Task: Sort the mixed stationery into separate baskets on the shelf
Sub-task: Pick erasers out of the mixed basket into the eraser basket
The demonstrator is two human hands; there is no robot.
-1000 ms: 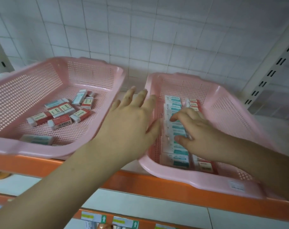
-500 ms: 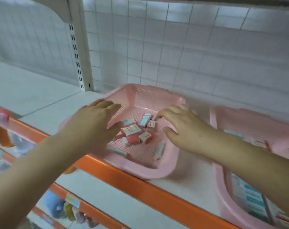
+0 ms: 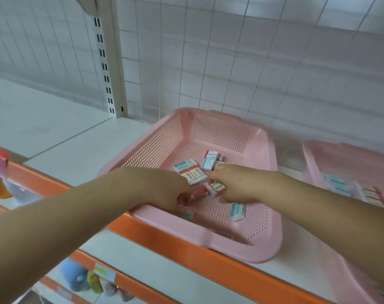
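Both bare forearms reach in toward the centre. The left arm comes from 8 o'clock, its left hand point(image 3: 164, 189) knuckles up, fingers point(image 3: 182, 199) curled down onto a red-sleeved eraser point(image 3: 198, 191). The right arm enters from 4 o'clock. The right hand point(image 3: 235, 185) pinches a white eraser point(image 3: 217, 188) at its 9 o'clock side.

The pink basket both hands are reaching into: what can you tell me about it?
The pink basket is a shallow rectangular tray, plastic by the look, with perforated walls and floor, a smooth rim and rounded corners. It sits on the white shelf by the orange front edge, apart from a second pink basket to its right. Inside lie small erasers in red and teal sleeves. The left hand and right hand reach in, fingers curled on erasers.
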